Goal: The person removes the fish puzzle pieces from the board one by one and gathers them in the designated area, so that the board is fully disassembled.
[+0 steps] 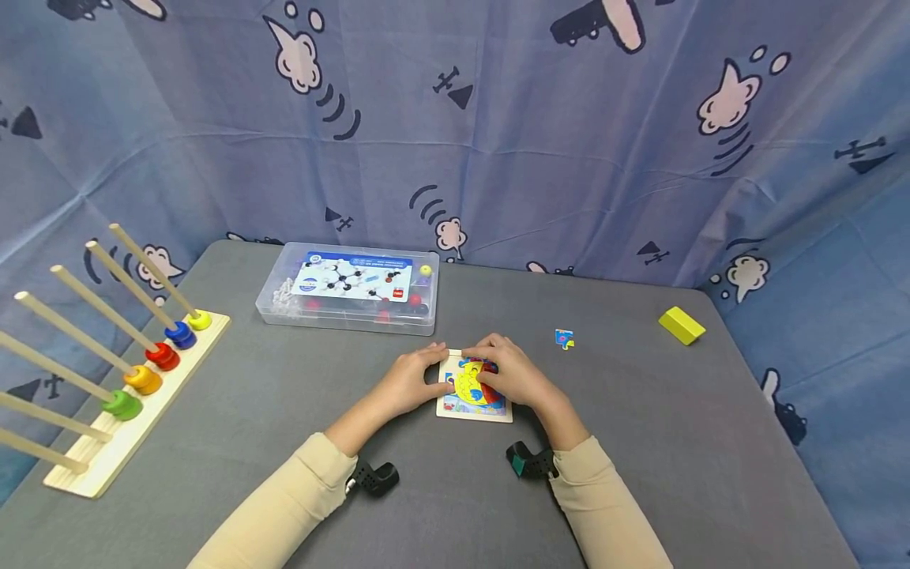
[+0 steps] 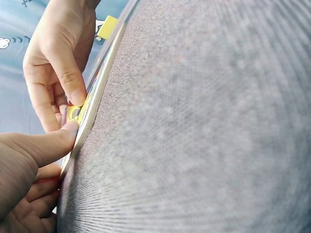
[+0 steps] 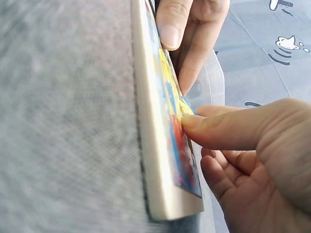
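Observation:
A small jigsaw board [image 1: 475, 416] with a pale wooden rim and a yellow, red and blue picture lies flat on the table between both hands. My left hand [image 1: 412, 383] grips its left side, thumb over the picture and fingers at the far left corner. Over the picture, the right hand [image 1: 519, 375] pinches a puzzle piece with yellow and blue on it [image 3: 186, 104], raised at an edge in the right wrist view; the fingers hide much of it. Right of the board, a loose blue puzzle piece [image 1: 565, 338] lies apart.
Behind the hands sits a clear plastic case [image 1: 348, 318] with a molecule-model label. At the left stands a wooden peg rack [image 1: 152, 403] with coloured rings. A yellow block [image 1: 682, 325] lies at the right of the grey table [image 1: 640, 442]. A patterned blue curtain [image 1: 498, 182] hangs behind.

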Motion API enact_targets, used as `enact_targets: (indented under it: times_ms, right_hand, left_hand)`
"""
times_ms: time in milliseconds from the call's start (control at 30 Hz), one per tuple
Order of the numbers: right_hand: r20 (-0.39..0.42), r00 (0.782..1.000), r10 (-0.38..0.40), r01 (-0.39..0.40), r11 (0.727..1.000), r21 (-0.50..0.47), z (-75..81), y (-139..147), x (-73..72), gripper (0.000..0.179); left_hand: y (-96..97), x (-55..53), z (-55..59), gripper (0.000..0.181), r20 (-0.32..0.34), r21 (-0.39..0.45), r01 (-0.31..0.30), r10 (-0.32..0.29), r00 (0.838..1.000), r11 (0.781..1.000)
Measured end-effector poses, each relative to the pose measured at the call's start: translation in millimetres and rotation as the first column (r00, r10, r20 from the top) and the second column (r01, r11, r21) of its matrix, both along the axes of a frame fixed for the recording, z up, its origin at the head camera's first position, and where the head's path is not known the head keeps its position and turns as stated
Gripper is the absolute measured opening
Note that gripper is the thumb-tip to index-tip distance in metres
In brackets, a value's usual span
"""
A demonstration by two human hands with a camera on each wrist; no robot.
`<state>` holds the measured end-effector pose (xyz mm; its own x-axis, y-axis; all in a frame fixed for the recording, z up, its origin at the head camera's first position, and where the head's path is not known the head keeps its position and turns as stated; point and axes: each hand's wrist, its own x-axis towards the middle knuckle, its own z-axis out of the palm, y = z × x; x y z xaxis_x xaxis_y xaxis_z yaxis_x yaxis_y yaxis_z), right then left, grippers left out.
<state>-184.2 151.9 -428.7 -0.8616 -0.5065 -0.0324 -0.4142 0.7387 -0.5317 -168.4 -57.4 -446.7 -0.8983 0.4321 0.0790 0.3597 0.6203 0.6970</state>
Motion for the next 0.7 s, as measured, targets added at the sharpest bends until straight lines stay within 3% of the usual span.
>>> enact_targets:
  times_ms: [300,700]
  right_hand:
    - [-0.020,1.000,-0.020,0.020,1.000,-0.002,10.5,14.4,-2.5,0.036]
    - [-0.117,0.983,-0.141,0.137,0.990,-0.041,13.0,88.8,-4.9,0.033]
  left_hand:
    - [0.7,1.0,0.5,0.058,0.011,-0.007,-0.004,0.005,1.000,1.000]
    - [0.8,1.9,-0.6,0.057,-0.016,-0.009,-0.012,0.012,1.000,1.000]
